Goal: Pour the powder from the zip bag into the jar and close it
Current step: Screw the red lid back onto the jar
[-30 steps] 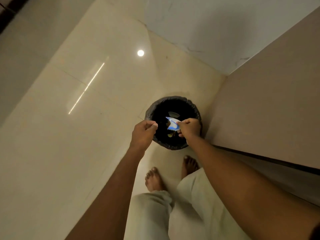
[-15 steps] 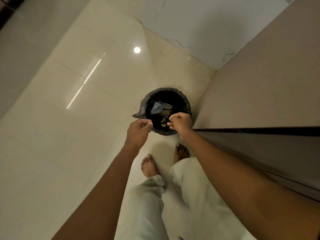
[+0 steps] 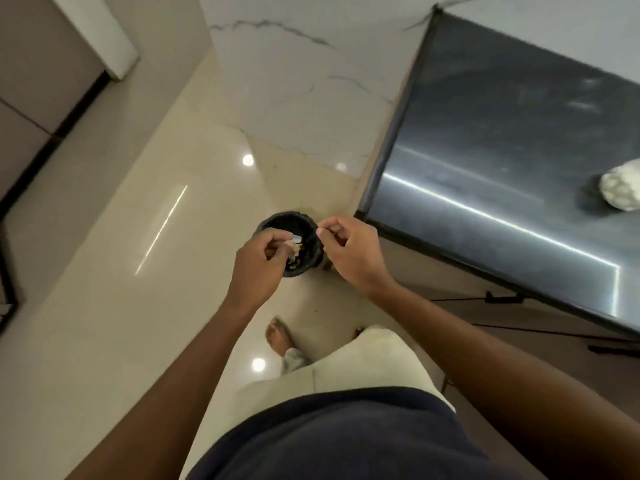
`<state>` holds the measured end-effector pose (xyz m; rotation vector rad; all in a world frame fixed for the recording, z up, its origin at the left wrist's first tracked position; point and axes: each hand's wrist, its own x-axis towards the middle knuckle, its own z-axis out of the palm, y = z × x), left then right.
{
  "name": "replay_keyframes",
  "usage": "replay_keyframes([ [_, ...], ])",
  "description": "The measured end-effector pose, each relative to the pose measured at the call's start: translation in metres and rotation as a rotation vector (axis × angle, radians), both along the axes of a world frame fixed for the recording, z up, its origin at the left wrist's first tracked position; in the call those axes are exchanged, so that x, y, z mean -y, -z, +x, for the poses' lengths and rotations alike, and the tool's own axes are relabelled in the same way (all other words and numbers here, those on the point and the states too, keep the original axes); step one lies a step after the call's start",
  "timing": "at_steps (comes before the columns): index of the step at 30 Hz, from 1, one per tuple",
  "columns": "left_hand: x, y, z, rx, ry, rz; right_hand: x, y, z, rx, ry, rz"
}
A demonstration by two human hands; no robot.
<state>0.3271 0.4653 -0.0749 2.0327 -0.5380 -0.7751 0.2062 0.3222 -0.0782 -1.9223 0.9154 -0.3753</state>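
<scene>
I look straight down at a small black-lined bin (image 3: pixel 277 220) on the cream floor. A blue and white scrap of the zip bag (image 3: pixel 298 241) lies inside it among bits of rubbish. My left hand (image 3: pixel 258 268) hovers over the bin's left rim with fingers curled and nothing in them. Over the right rim, my right hand (image 3: pixel 351 252) has thumb and forefinger pinched together on nothing. No jar is in view.
A dark glossy counter (image 3: pixel 502 161) fills the right side, with a white lumpy object (image 3: pixel 620 188) near its right edge. A marble wall panel (image 3: pixel 298 81) stands behind the bin. My bare foot (image 3: pixel 278 336) and pale trousers (image 3: pixel 367 362) are below.
The zip bag left my right hand and dropped into the bin. My head rose and tilted, bringing the counter top into view. Both hands stay over the bin.
</scene>
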Motion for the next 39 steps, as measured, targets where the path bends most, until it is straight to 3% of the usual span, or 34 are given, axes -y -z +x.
replay_keyframes([
  [8,0.115,-0.086,-0.089,0.478,0.364,-0.158,0.073,-0.083,-0.13,0.01,0.066,-0.618],
  [11,0.172,-0.101,-0.134,0.594,0.418,-0.198,0.112,-0.091,-0.184,-0.074,0.12,-0.745],
  [15,0.251,-0.099,-0.197,0.932,0.509,-0.149,0.182,-0.093,-0.262,-0.12,0.189,-0.883],
  [17,0.291,-0.095,-0.223,0.999,0.544,-0.12,0.218,-0.095,-0.303,-0.158,0.209,-0.95],
  [25,0.418,-0.084,-0.306,0.879,0.705,0.017,0.345,-0.107,-0.411,-0.055,0.337,-0.922],
  [32,0.478,-0.079,-0.338,0.32,0.741,-0.11,0.429,-0.078,-0.423,-0.56,0.171,-0.398],
  [36,0.5,-0.071,-0.346,0.268,0.702,-0.179,0.448,-0.059,-0.421,-0.825,-0.028,-0.285],
  [39,0.505,-0.063,-0.349,0.247,0.672,-0.226,0.455,-0.058,-0.419,-0.905,-0.104,-0.289],
])
